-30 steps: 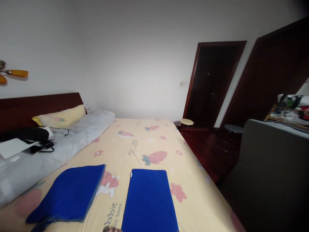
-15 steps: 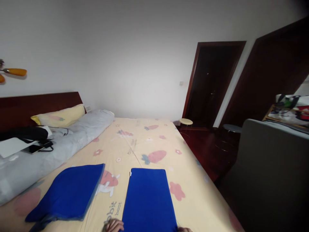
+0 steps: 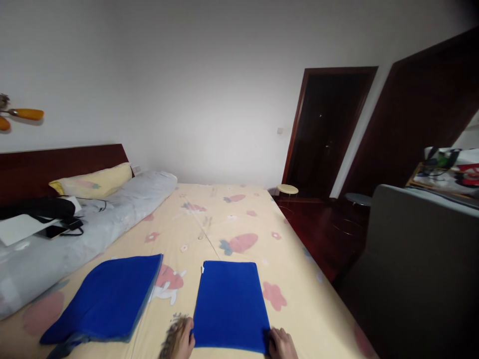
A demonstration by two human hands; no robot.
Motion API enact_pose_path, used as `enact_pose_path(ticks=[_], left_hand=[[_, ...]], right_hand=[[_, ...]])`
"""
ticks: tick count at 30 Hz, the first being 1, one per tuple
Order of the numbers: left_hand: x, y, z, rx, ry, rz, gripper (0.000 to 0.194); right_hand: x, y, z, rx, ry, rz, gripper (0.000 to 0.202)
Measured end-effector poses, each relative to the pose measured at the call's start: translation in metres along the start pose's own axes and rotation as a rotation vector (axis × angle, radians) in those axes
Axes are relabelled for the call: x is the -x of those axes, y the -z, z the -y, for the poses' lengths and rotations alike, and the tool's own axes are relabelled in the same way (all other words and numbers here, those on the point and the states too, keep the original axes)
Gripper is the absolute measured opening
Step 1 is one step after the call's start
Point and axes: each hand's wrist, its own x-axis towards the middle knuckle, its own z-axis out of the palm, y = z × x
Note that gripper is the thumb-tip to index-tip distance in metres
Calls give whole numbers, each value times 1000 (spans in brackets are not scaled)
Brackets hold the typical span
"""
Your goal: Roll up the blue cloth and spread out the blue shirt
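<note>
Both hands are cut off by the bottom edge, so only fingers and part of each back show. The left hand (image 3: 181, 339) pinches the near left corner of a folded blue cloth (image 3: 230, 304), and the right hand (image 3: 281, 343) pinches its near right corner; each hand is closed narrowly on the fabric. The cloth lies flat on the near middle of the bed sheet (image 3: 239, 214), a pale yellow one printed with strawberries and flowers. Dark printed lettering on the sheet just beside the left hand is blurred and mostly covered, so it cannot be read. A second blue cloth (image 3: 108, 299) lies to the left, apart from the first; its near end is bunched. Dark items on the grey quilt (image 3: 75, 239) at far left are too small to make out.
</note>
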Motion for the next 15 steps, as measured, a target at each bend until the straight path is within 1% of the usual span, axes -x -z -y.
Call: enact_pose_path(ticks=[2,4,6,8,10,11,12,13,14,15], left_hand=[[3,-1,-4,-104,3,60,30],[6,3,-8,-164,-25,82,34],[7,11,-10,-188,-93,111,41],[6,18,-11,-195,-180,186,47],[6,20,-13,-202,-228,262,46],[6,17,-15,-216,-216,274,44],[8,11,-18,-239,-183,262,43],[10,1,-24,-267,-152,230,42],[14,-11,-31,-293,-157,184,43],[18,-24,-40,-311,-204,129,46]], right_hand=[[0,-3,0,106,59,-28,23],[2,-7,2,189,124,-74,23],[5,-12,2,224,227,-87,26],[7,-18,-3,235,347,-69,28],[10,-26,-11,268,413,-74,26],[12,-32,-14,291,418,-91,24],[14,-39,-14,314,406,-119,24],[16,-48,-11,332,381,-157,26],[18,-57,-4,342,354,-203,30],[20,-68,7,343,346,-242,35]])
